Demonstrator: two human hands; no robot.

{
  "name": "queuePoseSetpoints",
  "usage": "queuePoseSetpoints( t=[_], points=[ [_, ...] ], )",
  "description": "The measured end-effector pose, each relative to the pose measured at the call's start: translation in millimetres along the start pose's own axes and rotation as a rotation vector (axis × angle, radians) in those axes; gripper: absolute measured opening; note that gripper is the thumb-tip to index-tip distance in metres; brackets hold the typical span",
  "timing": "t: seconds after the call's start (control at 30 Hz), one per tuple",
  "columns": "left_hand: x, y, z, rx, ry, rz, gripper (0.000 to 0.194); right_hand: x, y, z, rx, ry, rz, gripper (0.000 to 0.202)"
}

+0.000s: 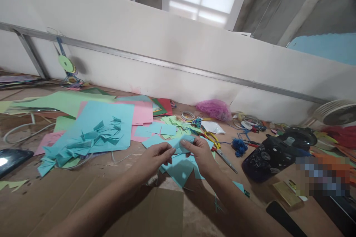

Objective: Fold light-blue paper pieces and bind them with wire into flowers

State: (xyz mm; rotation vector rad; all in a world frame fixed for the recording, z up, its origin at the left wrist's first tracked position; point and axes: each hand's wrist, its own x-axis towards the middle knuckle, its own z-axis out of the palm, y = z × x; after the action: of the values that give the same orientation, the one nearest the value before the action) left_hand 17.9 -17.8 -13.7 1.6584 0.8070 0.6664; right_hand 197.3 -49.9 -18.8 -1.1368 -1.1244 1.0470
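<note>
- Left hand [160, 153]: fingers are curled, and the near left end of a blue paper is pinched between thumb and fingertips.
- Right hand [202, 152]: the same paper is gripped at its right end, the thumb being laid flat on its face.
- Paper [178, 143]: it is held between the two hands, above loose blue squares [179, 172] that are spread on the table [201, 211].
- Left of the hands: folded pieces [96, 136] are heaped on a large blue sheet [118, 110], by which pink sheets [142, 113] are partly covered. Green sheets [68, 102] are spread behind.
- Far left: a phone [13, 161] is seen at the picture's edge.
- Right of the hands: scissors [219, 152] with yellow handles are laid just beside the right hand, the blades being pointed toward the viewer. Blue yarn [239, 147] and a dark jug [268, 157] are placed beyond.
- Toward the wall: a tape roll [187, 116] and a crumpled pink bag [214, 109] are set near each other.
- Foreground: cardboard [150, 213] is laid flat beneath the forearms.
- Far right: a fan [338, 113] is partly cut off by the picture's edge.
</note>
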Motion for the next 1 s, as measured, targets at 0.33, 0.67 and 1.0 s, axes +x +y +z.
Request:
queuePoseSetpoints(
  t=[0.33, 0.67, 1.0],
  points=[
    [1, -12, 5.1, 0.022, 0.039, 0.014, 0.034, -12, 1, 16, 0.136, -0.084, 0.059, 0.017],
    [-1, 0, 5.2, 0.112, 0.031, -0.004, 0.03, -2, 8, 2, 0.163, 0.113, 0.081, 0.021],
    [7, -13, 3.3, -0.029, 0.175, -0.022, 0.033, 6, 0, -8, 0.178, 0.103, 0.103, 0.029]
  ],
)
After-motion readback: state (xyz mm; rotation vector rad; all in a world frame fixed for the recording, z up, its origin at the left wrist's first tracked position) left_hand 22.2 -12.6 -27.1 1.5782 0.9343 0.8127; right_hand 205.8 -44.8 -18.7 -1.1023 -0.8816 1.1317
